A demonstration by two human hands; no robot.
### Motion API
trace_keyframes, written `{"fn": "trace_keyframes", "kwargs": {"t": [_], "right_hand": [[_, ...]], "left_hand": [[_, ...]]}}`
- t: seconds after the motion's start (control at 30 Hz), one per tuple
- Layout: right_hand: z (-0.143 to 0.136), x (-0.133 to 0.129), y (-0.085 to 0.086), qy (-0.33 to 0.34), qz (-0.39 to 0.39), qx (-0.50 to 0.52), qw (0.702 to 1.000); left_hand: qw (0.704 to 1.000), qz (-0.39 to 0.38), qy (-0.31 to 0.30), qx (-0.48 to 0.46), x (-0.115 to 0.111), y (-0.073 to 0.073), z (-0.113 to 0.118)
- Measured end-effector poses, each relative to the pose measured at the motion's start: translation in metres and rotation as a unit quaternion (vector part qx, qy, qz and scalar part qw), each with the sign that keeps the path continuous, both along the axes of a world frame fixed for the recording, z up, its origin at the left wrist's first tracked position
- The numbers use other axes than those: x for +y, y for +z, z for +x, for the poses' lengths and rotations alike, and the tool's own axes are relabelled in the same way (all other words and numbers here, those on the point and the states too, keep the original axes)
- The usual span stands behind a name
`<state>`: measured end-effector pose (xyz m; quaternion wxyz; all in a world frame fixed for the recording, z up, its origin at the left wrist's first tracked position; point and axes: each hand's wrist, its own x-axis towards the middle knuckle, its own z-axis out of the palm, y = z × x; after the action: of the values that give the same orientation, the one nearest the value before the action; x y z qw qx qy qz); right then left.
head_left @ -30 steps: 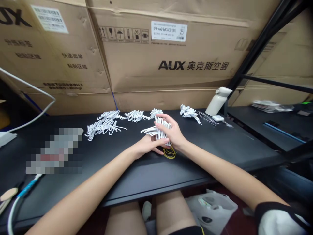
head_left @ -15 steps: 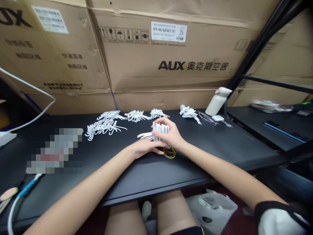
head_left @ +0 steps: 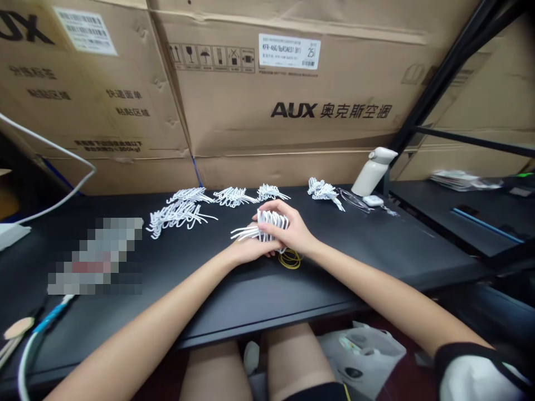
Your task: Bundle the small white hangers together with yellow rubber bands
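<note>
Facing you across the back is a large cardboard AUX carton (head_left: 234,122), with a second carton (head_left: 87,128) butting against its left side. Before them stretches your black worktop (head_left: 259,295), and a black metal frame (head_left: 443,67) rises at its right. Below the front edge, to the right of your legs, sits a translucent plastic bag (head_left: 376,362). On the worktop at left lies a flat object (head_left: 100,253), too pixelated for you to identify, with a white cable (head_left: 27,353) sleeved in blue running to its near end. A cream flask (head_left: 370,174) stands at the back right.

Five piles of white hooks lie along the rear of the worktop: the near left pile (head_left: 175,217) is the largest, three more sit behind it and toward the middle, and the right pile (head_left: 324,192) lies near the flask. Your left hand (head_left: 253,249) cups a bundle of white hooks (head_left: 271,223) from below, while your right hand (head_left: 296,227) grasps the same bundle from the other side, thumb across its front. The bundle is at the middle of the worktop, its straight ends pointing left. Beside the flask are eyeglasses (head_left: 355,202). Yellow rubber bands (head_left: 290,259) lie just below your right hand. A small white earbud case (head_left: 373,201) rests beside the eyeglasses.
</note>
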<state>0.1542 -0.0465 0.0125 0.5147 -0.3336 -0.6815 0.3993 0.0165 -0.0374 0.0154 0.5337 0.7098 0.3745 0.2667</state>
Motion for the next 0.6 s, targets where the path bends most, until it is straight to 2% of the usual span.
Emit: {"fn": "trace_keyframes", "kwargs": {"t": [0.17, 0.33, 0.43, 0.53, 0.6], "right_hand": [[0.000, -0.001, 0.001, -0.003, 0.017, -0.022, 1.000], [0.000, -0.002, 0.001, -0.029, 0.025, -0.042, 0.998], [0.002, -0.003, 0.002, -0.100, 0.097, -0.071, 0.988], [0.005, -0.002, 0.003, -0.179, 0.160, -0.130, 0.962], [0.006, -0.002, 0.004, -0.190, 0.165, -0.157, 0.955]], "left_hand": [[0.997, 0.072, 0.006, 0.006, 0.002, 0.002, -0.002], [0.999, 0.027, -0.017, 0.002, 0.003, -0.003, -0.003], [0.999, 0.031, -0.016, 0.023, 0.008, -0.009, -0.005], [0.987, 0.134, 0.044, 0.073, 0.015, -0.013, -0.008], [0.962, 0.231, 0.093, 0.111, 0.019, -0.013, -0.011]]}}
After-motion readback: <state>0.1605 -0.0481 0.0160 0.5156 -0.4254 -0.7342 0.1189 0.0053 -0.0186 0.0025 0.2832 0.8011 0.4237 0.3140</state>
